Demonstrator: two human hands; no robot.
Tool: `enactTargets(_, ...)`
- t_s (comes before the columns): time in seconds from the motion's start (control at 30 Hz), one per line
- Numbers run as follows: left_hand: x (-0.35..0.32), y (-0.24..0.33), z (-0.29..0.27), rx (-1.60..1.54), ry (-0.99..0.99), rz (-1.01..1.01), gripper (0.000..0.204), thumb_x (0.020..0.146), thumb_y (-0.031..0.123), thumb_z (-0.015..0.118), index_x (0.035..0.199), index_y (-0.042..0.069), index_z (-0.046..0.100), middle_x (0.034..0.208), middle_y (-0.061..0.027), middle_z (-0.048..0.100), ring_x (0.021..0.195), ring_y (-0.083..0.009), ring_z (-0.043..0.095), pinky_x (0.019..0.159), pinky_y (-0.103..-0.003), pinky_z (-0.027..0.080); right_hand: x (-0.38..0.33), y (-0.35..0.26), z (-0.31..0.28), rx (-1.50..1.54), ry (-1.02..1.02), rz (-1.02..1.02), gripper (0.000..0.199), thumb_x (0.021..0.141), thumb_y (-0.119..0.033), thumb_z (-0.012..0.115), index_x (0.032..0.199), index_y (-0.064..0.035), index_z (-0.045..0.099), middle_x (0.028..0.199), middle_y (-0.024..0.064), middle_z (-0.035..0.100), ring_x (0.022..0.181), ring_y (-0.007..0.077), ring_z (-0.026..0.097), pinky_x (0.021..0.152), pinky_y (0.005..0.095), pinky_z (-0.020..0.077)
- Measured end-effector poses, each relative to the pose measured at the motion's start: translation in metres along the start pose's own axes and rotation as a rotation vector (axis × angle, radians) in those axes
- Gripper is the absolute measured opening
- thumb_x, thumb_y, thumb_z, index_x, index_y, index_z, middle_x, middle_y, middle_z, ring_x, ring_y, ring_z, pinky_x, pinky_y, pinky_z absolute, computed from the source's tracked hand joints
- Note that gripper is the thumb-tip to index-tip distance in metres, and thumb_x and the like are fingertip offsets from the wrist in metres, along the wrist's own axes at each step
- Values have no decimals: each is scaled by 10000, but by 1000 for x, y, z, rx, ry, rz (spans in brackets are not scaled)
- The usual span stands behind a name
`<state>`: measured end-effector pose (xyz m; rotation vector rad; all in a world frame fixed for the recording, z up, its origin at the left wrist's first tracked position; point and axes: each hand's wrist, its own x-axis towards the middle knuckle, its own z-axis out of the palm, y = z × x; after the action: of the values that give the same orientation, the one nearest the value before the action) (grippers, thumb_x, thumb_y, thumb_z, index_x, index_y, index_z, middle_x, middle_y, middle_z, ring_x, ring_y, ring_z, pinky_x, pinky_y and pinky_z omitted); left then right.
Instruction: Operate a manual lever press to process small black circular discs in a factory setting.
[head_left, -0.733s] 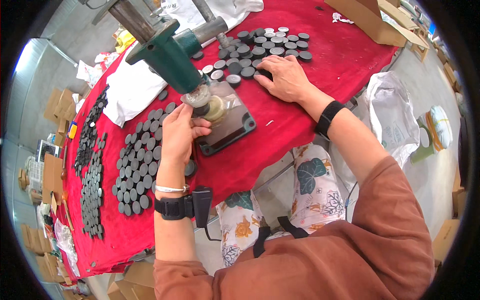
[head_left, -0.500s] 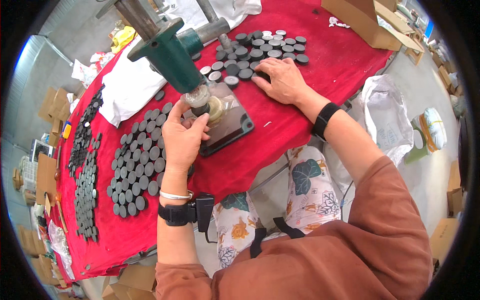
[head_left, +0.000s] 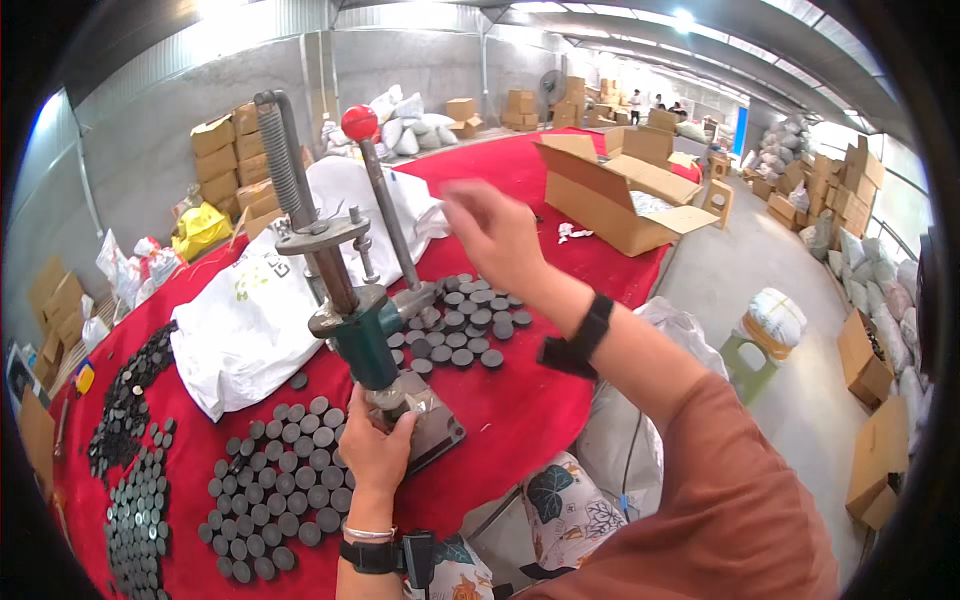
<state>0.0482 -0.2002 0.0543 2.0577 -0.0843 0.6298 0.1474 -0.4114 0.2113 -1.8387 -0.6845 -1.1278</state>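
A green hand press (head_left: 366, 340) stands on the red-covered table, with a coil spring (head_left: 280, 160) at its top and a long lever (head_left: 388, 215) ending in a red ball knob (head_left: 359, 122). My left hand (head_left: 376, 450) is closed at the press base, thumb and fingers pinching a small black round cap (head_left: 397, 411) beneath the press head. The fingers partly cover this cap. Raised to the right of the lever, my right hand (head_left: 495, 235) is apart from the knob. Motion smears its fingers, and nothing shows clearly in them.
Black round caps (head_left: 270, 490) lie grouped left of the press; others (head_left: 470, 325) lie to its right. Smaller dark pieces (head_left: 135, 400) spread along the far left. A white sack (head_left: 250, 325) sits behind the press. An open cardboard box (head_left: 605, 205) stands at the table's far right.
My right hand has lifted off the caps right of the press and risen toward the lever. My left hand stays at the press head. The view has tilted up.
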Motion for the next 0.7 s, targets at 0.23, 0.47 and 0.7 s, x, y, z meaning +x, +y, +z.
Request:
enactTargets(0.23,1,-5,9,-285,2,43,675,708,48,758,1305,-38,454,1130,-134,629,974,-202,631,840,-303,492,120,-54,45,-189,-108,-144,465,853,-392,585,1079,12,632,924,186,681,896,354,650,837,420,499)
enactTargets(0.47,1,-1,11,-338,-29,9,597,764,-33,678,1313,-35,444,1144,-123,614,963,-189,614,812,-289,494,143,-51,70,-630,-288,-123,264,801,-277,582,890,-68,716,932,132,696,895,302,672,784,385,529)
enactTargets(0.7,3,-11,11,-340,-68,52,590,781,-30,666,1323,-42,432,1193,-129,583,1072,-210,564,943,-319,424,149,-46,84,-826,-408,-212,278,718,-238,641,935,-85,724,976,100,692,934,256,670,751,348,536)
